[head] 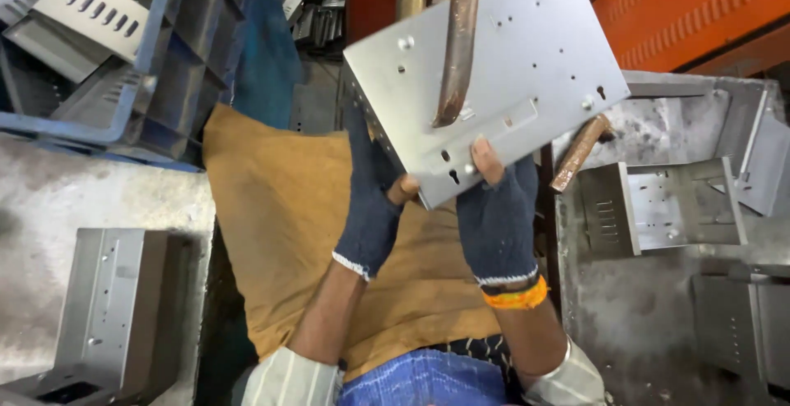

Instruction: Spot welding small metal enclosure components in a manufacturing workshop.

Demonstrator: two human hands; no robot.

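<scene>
Dark knit fingerless gloves on both hands. Left hand (372, 200) wraps the near-left edge of a grey sheet-metal panel (527, 52), fingers pressed around it; right hand (498, 208) pinches the near edge, bare thumb on top. The panel is held tilted up above a tan apron (280, 208) over the lap. A rusty curved rod (457, 44) hangs down across the panel face, its tip touching or just off the surface, cannot tell. A second rusty rod (580, 153) pokes out under the panel's right edge. Further right, a bent slotted bracket (658, 208) lies on the metal bench (658, 315). Far left, a blue crate (156, 52) of slotted parts. Risk: bare fingertips on sharp sheet edges could get cut; the tilted panel could slip from an edge-only grip.
</scene>
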